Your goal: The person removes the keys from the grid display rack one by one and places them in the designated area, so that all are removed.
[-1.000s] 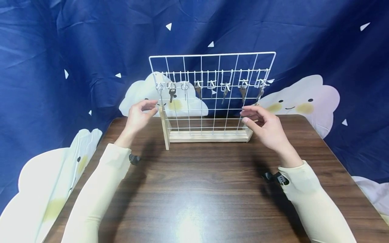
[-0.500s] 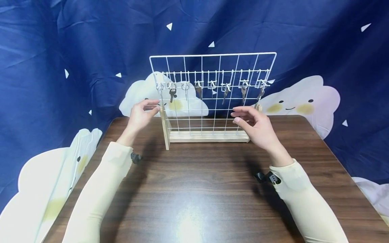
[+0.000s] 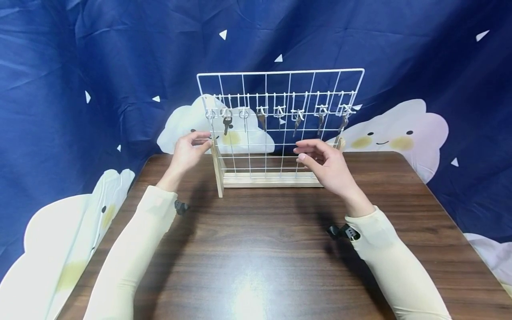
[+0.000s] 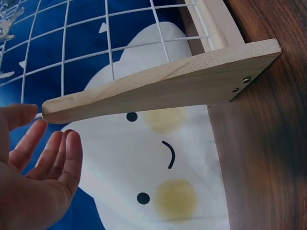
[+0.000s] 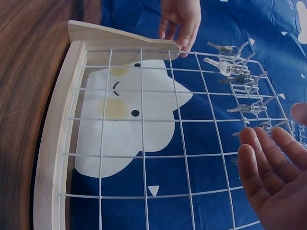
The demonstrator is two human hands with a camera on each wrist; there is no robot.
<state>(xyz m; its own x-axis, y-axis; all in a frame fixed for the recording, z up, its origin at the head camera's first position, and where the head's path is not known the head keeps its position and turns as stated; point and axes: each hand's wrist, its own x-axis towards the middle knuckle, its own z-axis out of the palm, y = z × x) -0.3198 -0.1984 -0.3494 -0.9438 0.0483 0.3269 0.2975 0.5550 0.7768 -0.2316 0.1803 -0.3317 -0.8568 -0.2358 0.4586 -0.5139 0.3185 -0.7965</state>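
Wooden stand [image 3: 264, 182] partly hidden behind the right hand [image 3: 329, 167], head view.

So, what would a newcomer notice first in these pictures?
Probably the white wire rack on the brown table, with keys hanging in a row below its top. Behind it, a blue cloth shows smiling clouds. The left hand is near the rack's left wooden side, the right hand in front of its right half.

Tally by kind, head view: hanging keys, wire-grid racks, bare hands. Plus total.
Hanging keys: 8
Wire-grid rack on wooden base: 1
Left hand and right hand: 2
Total: 11
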